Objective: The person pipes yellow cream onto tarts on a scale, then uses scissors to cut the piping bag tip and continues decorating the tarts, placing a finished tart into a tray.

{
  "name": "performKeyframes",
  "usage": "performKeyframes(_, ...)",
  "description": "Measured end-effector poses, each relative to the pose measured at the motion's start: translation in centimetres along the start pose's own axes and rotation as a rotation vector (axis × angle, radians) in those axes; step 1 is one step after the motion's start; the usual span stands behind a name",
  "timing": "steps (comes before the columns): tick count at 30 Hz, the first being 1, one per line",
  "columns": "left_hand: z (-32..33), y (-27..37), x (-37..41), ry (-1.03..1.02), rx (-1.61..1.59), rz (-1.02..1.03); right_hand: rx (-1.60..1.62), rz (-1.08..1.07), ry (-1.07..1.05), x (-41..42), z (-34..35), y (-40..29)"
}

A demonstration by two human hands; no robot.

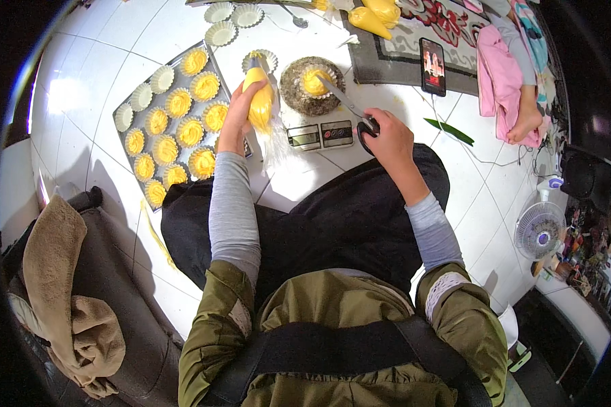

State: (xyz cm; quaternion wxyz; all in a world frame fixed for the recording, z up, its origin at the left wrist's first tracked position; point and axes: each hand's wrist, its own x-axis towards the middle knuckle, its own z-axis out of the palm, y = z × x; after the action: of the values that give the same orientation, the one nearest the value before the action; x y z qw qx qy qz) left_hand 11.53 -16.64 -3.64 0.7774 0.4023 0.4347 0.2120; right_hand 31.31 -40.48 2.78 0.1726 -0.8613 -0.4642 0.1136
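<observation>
My left hand [240, 114] grips a piping bag [260, 104] of yellow batter, its nozzle pointing away from me over an empty fluted paper cup [268, 60]. In my right hand [391, 135] is a pair of scissors [347, 104] with black handles. The blade tips reach the swirl of batter [314, 83] in a fluted cup, touching it or just above; I cannot tell which. That cup stands on the round, speckled plate [295, 96] of a digital kitchen scale [320, 136]. Left of the bag lies a metal tray [182, 143] holding several piped cups and a few empty ones.
Beyond the tray are empty cups [221, 33] and a spoon [299, 21]. Filled piping bags [369, 23] and a phone [432, 66] lie on a patterned rug [387, 68]. At right are a green leaf strip [449, 131], another person's foot [525, 119] and a fan [539, 231].
</observation>
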Motion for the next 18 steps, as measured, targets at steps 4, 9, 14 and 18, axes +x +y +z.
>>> performKeyframes(4, -0.3, -0.2, 0.5, -0.007, 0.011, 0.006, 0.02, -0.015, 0.059, 0.2, 0.0, 0.0)
performKeyframes(9, -0.3, 0.1, 0.1, 0.023, 0.007, -0.016, 0.012, -0.045, 0.101, 1.4, -0.8, 0.0)
performKeyframes(14, -1.5, 0.4, 0.0, -0.03, -0.008, -0.025, -0.056, -0.135, 0.066, 4.0, -2.2, -1.7)
performKeyframes(18, -1.5, 0.2, 0.2, -0.033, -0.003, -0.032, -0.209, -0.24, 0.002, 6.7, -2.4, -3.1)
